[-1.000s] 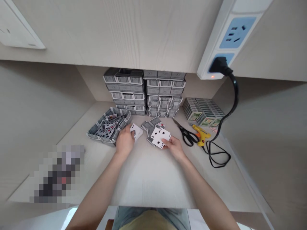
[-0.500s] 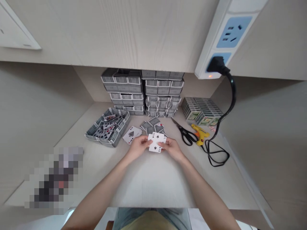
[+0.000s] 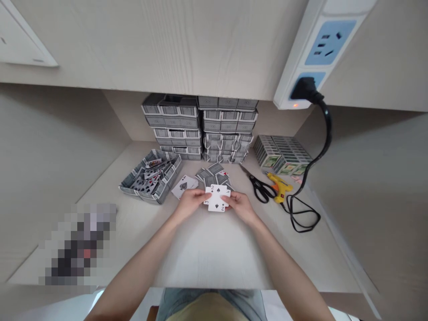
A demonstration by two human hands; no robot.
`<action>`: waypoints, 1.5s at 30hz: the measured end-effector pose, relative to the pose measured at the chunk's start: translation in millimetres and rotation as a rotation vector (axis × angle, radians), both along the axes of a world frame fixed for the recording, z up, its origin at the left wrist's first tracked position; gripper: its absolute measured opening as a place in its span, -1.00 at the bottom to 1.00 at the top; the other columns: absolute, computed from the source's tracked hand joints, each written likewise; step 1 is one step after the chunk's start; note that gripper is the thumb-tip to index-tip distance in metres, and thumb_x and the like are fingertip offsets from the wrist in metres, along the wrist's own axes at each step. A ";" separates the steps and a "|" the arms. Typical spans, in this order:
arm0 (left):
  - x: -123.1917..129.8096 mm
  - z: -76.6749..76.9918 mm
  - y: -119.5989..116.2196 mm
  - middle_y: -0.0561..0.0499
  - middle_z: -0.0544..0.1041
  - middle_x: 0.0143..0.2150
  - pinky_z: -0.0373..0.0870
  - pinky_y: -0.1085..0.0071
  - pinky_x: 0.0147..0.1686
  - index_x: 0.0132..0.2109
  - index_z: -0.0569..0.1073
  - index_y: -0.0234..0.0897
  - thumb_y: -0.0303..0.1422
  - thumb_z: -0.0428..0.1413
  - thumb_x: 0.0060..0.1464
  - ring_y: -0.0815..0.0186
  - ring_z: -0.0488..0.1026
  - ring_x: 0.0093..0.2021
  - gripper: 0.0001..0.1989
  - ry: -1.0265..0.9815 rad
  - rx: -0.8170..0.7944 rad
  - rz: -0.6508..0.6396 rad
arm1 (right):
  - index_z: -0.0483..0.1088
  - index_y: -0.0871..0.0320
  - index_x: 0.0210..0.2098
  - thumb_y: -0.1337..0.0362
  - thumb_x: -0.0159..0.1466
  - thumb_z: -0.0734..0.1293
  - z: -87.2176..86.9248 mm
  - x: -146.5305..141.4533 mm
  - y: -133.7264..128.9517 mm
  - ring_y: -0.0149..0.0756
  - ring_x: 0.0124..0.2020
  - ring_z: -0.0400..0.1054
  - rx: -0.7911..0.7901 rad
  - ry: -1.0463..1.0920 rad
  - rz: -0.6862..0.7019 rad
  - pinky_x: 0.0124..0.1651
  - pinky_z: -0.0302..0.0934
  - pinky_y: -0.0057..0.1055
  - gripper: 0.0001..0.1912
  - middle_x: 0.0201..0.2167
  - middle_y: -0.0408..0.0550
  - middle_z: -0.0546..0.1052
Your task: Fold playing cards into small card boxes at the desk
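Between my two hands are playing cards, face up, a two of spades lying crosswise over a card marked 3. My left hand pinches their left side, thumb on top. On the right side, my right hand grips them the same way; the fingers underneath are mostly hidden. Just beyond lies a loose group of grey-backed cards, one showing red pips. Left of it sits a face-up pile with an ace of spades on top.
A box made of cards holds loose cards at left. Similar boxes are stacked behind. At right lie scissors, a yellow glue gun, its black cord and card packs. A power strip hangs above; a blurred object lies front left.
The card under the two of spades now shows on both sides of it, its 3 corners visible, making a cross shape. The hands have barely moved.
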State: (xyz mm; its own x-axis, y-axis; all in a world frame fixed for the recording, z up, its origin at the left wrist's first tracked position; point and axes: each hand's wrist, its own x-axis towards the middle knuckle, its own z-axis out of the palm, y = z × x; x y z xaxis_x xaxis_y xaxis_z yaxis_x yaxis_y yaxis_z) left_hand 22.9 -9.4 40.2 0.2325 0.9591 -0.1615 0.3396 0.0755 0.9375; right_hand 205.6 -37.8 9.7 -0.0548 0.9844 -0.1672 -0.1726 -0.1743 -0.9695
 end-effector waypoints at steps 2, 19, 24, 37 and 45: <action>-0.7 -0.2 0.7 0.10 0.40 -0.66 0.11 0.50 -0.57 -0.46 0.51 -0.36 -0.14 0.13 -0.18 0.41 0.27 -0.59 -0.68 0.005 -0.001 -0.005 | 0.46 0.23 -0.40 0.09 -0.09 0.43 -0.9 0.0 0.3 -0.30 -0.51 0.41 -0.005 -0.009 0.000 -0.46 0.32 -0.38 -0.65 -0.49 -0.08 0.56; 1.7 2.4 -0.5 0.11 0.38 -0.68 0.12 0.54 -0.63 -0.40 0.49 -0.39 -0.28 0.18 -0.20 0.48 0.22 -0.66 -0.77 -0.145 -0.068 -0.015 | 0.44 0.24 -0.40 0.06 -0.11 0.43 -5.9 -0.4 0.1 -0.27 -0.50 0.42 -0.003 -0.041 0.011 -0.45 0.32 -0.37 -0.61 -0.49 -0.05 0.55; 0.5 0.0 0.6 0.11 0.36 -0.68 0.10 0.55 -0.63 -0.39 0.49 -0.39 -0.27 0.18 -0.20 0.48 0.22 -0.65 -0.76 -0.141 -0.063 -0.021 | 0.44 0.24 -0.37 0.07 -0.08 0.42 -5.6 0.1 0.0 -0.28 -0.49 0.43 -0.002 -0.039 0.030 -0.44 0.32 -0.38 -0.61 -0.48 -0.06 0.56; 0.2 -0.1 0.8 0.12 0.34 -0.69 0.09 0.54 -0.63 -0.38 0.49 -0.39 -0.23 0.16 -0.20 0.47 0.21 -0.66 -0.72 -0.122 -0.057 -0.040 | 0.44 0.25 -0.38 0.04 -0.09 0.42 -2.4 -0.4 -0.5 -0.27 -0.49 0.42 -0.014 -0.055 0.027 -0.44 0.33 -0.37 -0.59 -0.48 -0.04 0.56; 0.8 0.3 0.2 0.11 0.36 -0.68 0.12 0.53 -0.62 -0.38 0.50 -0.38 -0.23 0.16 -0.19 0.46 0.22 -0.65 -0.73 -0.129 -0.040 -0.042 | 0.45 0.24 -0.36 0.06 -0.07 0.41 1.9 0.3 -2.0 -0.29 -0.50 0.42 -0.013 -0.048 0.049 -0.49 0.31 -0.41 -0.60 -0.48 -0.05 0.55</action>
State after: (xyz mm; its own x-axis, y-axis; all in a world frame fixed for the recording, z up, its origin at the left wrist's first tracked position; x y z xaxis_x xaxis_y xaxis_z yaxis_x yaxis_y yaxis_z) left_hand 23.7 -9.2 40.5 0.2936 0.9414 -0.1658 0.2199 0.1023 0.9702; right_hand 205.9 -39.8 11.6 -0.0948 0.9785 -0.1832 -0.1164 -0.1937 -0.9741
